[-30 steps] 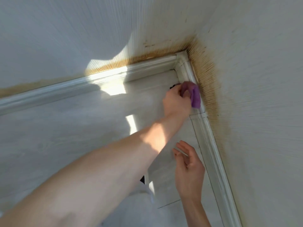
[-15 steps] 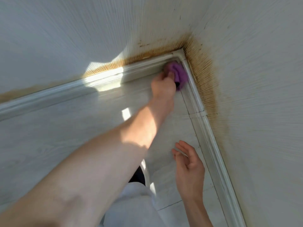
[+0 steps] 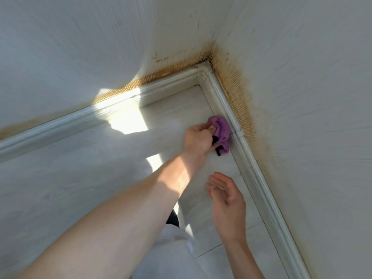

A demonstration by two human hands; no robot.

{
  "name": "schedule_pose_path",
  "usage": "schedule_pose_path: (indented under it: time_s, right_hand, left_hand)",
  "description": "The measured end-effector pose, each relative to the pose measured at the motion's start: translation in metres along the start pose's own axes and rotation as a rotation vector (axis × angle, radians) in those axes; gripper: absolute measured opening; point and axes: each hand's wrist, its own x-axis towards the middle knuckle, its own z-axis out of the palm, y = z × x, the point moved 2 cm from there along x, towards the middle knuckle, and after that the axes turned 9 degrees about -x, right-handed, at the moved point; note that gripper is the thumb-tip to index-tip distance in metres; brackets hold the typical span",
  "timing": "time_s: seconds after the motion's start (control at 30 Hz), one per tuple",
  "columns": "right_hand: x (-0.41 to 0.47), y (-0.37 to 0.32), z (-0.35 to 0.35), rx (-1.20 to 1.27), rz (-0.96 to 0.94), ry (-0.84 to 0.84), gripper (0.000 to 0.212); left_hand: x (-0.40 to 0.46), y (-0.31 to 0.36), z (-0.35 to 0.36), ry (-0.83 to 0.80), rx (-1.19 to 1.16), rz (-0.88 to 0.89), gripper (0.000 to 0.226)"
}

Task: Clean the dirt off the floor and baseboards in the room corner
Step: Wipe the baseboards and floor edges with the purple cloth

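My left hand [image 3: 196, 138] grips a crumpled purple cloth [image 3: 221, 132] with a black edge, pressed at the foot of the right baseboard [image 3: 251, 158] beside a joint piece. My right hand [image 3: 227, 200] hovers open over the pale floor [image 3: 100, 168], fingers relaxed, holding nothing. The two white baseboards meet at the corner piece [image 3: 203, 72]. Brown-yellow dirt stains [image 3: 235, 93] run along the walls just above both baseboards, thickest at the corner.
Two white textured walls [image 3: 302, 117] close in the corner. Bright sun patches [image 3: 128, 121] lie on the floor and the left baseboard [image 3: 80, 119]. A light grey trouser leg [image 3: 171, 248] shows at the bottom, between my arms.
My left hand has pulled the purple cloth back from the corner along the right baseboard to the joint piece. My right hand has stayed about where it was, open.
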Motion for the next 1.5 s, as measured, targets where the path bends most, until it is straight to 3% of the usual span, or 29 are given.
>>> schedule_pose_path:
  time_s: [0.1,0.3,0.43,0.53,0.6,0.7,0.8,0.87,0.97,1.17,1.33,1.4,1.5]
  right_hand:
    - [-0.010,0.010,-0.008,-0.034,-0.005,0.006,0.030]
    - [-0.027,0.037,-0.026,-0.071,0.069,0.009,0.029]
    - [-0.031,0.041,-0.028,-0.061,0.088,0.013,0.030]
    - [-0.030,0.041,-0.026,-0.043,0.102,0.021,0.029]
    - [-0.027,0.041,-0.026,-0.015,0.095,0.018,0.028]
    - [-0.024,0.036,-0.019,-0.005,0.098,0.005,0.027]
    - [-0.019,0.031,-0.012,0.009,0.086,-0.011,0.026]
    - [-0.016,0.027,-0.007,0.015,0.077,-0.028,0.025]
    - [-0.012,0.027,-0.007,0.006,0.069,-0.041,0.025]
    - [-0.010,0.033,-0.013,-0.018,0.093,-0.037,0.024]
    - [-0.014,0.039,-0.011,-0.030,0.100,-0.056,0.021]
    - [-0.017,0.039,-0.011,-0.025,0.089,-0.063,0.021]
    - [-0.019,0.044,-0.013,-0.028,0.095,-0.070,0.021]
  left_hand:
    - [0.018,0.017,0.001,0.061,-0.051,0.046,0.031]
    - [0.054,0.070,0.010,0.188,-0.146,0.217,0.026]
    - [0.046,0.063,0.006,-0.052,-0.231,0.216,0.020]
    - [0.027,0.062,-0.016,-0.134,-0.349,0.216,0.025]
    - [0.005,0.061,-0.033,-0.080,-0.111,0.429,0.020]
    - [-0.039,0.042,-0.058,-0.035,0.520,0.839,0.023]
    - [-0.038,0.000,-0.054,-0.223,1.137,0.926,0.027]
    - [-0.019,-0.028,-0.045,-0.314,1.427,0.977,0.030]
    - [0.004,-0.049,-0.036,-0.283,1.530,1.229,0.029]
    - [0.021,-0.031,-0.049,-0.321,1.682,1.539,0.035]
    - [0.026,0.004,-0.039,-0.409,1.745,1.500,0.036]
    - [0.033,0.027,-0.034,-0.301,1.737,1.428,0.036]
    - [0.046,0.073,-0.022,-0.119,1.705,1.146,0.028]
